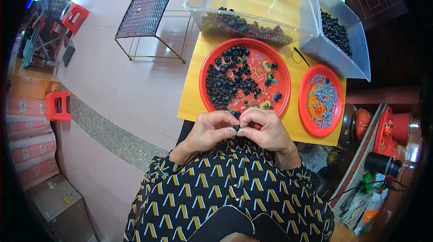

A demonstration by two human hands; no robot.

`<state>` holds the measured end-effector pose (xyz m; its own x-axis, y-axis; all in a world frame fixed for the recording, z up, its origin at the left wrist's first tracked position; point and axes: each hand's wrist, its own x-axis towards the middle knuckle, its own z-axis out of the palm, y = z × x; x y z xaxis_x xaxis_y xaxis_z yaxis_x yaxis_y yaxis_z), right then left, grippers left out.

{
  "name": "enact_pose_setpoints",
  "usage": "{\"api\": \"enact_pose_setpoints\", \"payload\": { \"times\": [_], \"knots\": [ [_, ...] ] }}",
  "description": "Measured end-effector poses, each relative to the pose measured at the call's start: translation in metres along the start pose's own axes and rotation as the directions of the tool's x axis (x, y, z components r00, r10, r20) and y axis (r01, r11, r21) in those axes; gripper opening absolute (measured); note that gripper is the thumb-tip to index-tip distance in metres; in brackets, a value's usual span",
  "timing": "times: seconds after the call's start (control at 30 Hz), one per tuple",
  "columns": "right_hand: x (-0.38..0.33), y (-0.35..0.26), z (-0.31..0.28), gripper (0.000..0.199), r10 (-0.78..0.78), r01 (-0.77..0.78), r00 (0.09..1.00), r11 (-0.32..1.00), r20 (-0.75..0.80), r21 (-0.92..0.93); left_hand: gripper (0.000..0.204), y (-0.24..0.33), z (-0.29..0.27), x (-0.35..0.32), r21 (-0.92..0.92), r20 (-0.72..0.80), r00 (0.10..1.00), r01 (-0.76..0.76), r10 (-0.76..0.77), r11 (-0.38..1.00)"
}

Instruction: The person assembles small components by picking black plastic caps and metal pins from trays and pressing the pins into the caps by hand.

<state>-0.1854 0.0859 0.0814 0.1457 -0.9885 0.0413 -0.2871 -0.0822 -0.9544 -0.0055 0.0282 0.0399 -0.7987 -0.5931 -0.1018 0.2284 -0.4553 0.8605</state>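
Close to my body, my left hand (pixel 209 130) and my right hand (pixel 266 129) meet fingertip to fingertip. Both pinch a small black round part (pixel 236 128), mostly covered by the thumbs and forefingers. Just beyond them lies a large red round tray (pixel 204 89), with many loose black round pieces (pixel 221 86) heaped on its left side; some look hollow like rings. On its right side the printed bottom shows between a few scattered pieces. A smaller red tray (pixel 303 113) to the right holds a spread of tiny silvery-blue pieces (pixel 325 100), too small to name.
The trays stand on a yellow table (pixel 189 102). Behind them are a clear bin (pixel 252 10) and a second translucent bin (pixel 356 61), both holding black pieces. A thin black loop (pixel 300 56) lies between the trays. A woven-top stool (pixel 146 10) stands on the floor at left.
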Motion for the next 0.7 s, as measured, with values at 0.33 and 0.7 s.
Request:
{"api": "enact_pose_setpoints", "payload": {
  "times": [0.33,0.7],
  "knots": [
    [0.000,0.016,-0.012,0.008,0.230,-0.209,0.941,0.972,-0.247,0.108,0.017,0.001,-0.012,-0.005,-0.239,-0.007,0.995,0.090,-0.095,0.967],
    [0.010,0.037,0.002,0.013,-0.070,-0.095,0.969,0.776,-0.235,-0.623,0.018,0.005,-0.022,-0.005,-0.423,-0.226,0.973,-0.057,-0.045,0.904]
  ]
}}
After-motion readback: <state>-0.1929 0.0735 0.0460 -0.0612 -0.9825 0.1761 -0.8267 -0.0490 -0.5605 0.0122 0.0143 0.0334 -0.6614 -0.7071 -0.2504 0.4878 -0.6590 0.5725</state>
